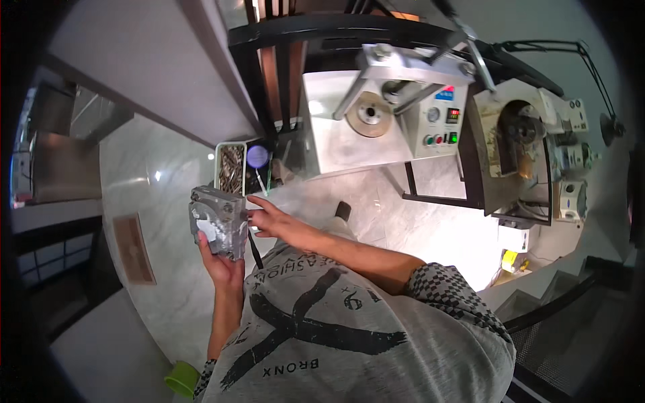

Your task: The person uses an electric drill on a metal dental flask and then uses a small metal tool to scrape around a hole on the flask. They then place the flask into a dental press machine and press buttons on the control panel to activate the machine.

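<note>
A squarish grey metal block (pixel 219 216) with bolted corners and a whitish patch on its face is held upright at waist height. My left hand (pixel 219 259) is closed on it from below, thumb or fingers along its lower left. My right hand (pixel 272 219) is beside the block's right side, fingers apart, with fingertips at or touching its edge. Just beyond lie a pale tray (pixel 222 148) full of small brownish pieces, a purple round item (pixel 257 156) and some thin tools (pixel 262 180).
A white press (pixel 329 154) with round plate, gauge and buttons stands ahead. Right are a worn machine (pixel 490 188), smaller white units (pixel 571 200) and a desk lamp (pixel 611 129). A light column (pixel 154 60) is upper left, a green bin (pixel 181 378) lower left, stairs (pixel 537 302) lower right.
</note>
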Action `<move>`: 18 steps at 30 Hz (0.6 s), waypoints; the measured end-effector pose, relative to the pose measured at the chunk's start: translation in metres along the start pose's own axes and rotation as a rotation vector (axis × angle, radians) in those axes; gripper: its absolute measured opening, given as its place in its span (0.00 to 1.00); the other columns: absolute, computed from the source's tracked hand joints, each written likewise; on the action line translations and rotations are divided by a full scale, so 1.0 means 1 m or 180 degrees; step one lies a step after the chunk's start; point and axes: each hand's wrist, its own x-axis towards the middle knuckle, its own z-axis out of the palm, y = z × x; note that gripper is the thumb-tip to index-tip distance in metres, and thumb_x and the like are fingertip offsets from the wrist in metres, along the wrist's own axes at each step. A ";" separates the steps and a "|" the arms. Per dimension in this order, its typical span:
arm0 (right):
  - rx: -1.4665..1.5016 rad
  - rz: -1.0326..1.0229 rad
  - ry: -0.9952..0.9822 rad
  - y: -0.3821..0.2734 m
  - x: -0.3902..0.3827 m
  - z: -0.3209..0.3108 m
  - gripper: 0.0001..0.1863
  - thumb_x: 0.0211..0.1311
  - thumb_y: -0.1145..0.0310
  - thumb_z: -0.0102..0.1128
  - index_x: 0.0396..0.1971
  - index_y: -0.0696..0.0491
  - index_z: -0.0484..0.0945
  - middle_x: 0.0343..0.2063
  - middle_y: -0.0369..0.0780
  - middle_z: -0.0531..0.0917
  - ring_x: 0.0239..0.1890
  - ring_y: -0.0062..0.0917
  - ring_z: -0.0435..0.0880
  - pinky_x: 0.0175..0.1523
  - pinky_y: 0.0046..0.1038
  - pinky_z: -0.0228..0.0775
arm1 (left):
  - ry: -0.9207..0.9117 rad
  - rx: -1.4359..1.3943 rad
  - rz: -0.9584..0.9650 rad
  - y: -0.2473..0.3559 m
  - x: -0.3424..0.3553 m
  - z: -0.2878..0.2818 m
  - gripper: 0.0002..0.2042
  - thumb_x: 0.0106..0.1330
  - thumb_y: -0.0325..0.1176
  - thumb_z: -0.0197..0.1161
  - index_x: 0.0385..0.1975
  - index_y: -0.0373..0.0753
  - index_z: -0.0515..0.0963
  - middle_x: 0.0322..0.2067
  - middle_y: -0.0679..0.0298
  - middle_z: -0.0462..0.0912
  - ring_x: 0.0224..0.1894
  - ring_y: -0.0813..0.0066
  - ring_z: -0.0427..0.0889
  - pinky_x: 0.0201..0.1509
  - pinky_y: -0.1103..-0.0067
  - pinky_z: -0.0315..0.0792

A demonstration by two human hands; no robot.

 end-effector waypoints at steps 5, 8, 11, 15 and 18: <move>-0.1384 -0.1022 0.0830 -0.034 -0.041 0.002 0.48 0.63 0.53 0.74 0.73 0.58 0.55 0.63 0.47 0.73 0.67 0.31 0.72 0.72 0.35 0.63 | -0.0650 0.0246 0.0253 -0.059 -0.014 0.011 0.30 0.76 0.46 0.59 0.71 0.36 0.62 0.64 0.59 0.74 0.66 0.66 0.73 0.73 0.66 0.63; 0.0391 -0.1069 0.0606 -0.066 -0.072 -0.033 0.48 0.48 0.66 0.85 0.66 0.57 0.61 0.57 0.43 0.77 0.61 0.28 0.76 0.67 0.33 0.68 | -0.1468 0.1368 0.0505 -0.077 -0.054 0.028 0.36 0.70 0.37 0.68 0.72 0.33 0.57 0.70 0.53 0.63 0.71 0.62 0.65 0.76 0.66 0.55; -0.0250 -0.1173 0.0739 -0.082 -0.120 -0.072 0.48 0.46 0.64 0.86 0.65 0.57 0.63 0.57 0.43 0.78 0.61 0.28 0.76 0.66 0.33 0.69 | -0.2130 0.2758 -0.0157 -0.090 -0.080 0.002 0.35 0.73 0.43 0.64 0.73 0.32 0.57 0.72 0.53 0.61 0.74 0.64 0.62 0.77 0.68 0.53; -0.1512 -0.1105 0.0623 -0.102 -0.158 -0.109 0.55 0.41 0.60 0.88 0.68 0.57 0.62 0.59 0.45 0.77 0.63 0.30 0.76 0.67 0.33 0.68 | -0.1850 0.2743 -0.1280 -0.082 -0.112 0.023 0.31 0.76 0.48 0.58 0.69 0.29 0.66 0.64 0.50 0.74 0.69 0.63 0.71 0.74 0.69 0.61; -0.2420 -0.1191 0.0340 -0.120 -0.169 -0.118 0.58 0.37 0.59 0.87 0.70 0.52 0.61 0.56 0.48 0.75 0.61 0.41 0.77 0.65 0.39 0.70 | -0.1091 0.2849 -0.0768 -0.062 -0.076 0.020 0.25 0.78 0.48 0.52 0.52 0.26 0.81 0.30 0.54 0.88 0.40 0.64 0.88 0.54 0.70 0.79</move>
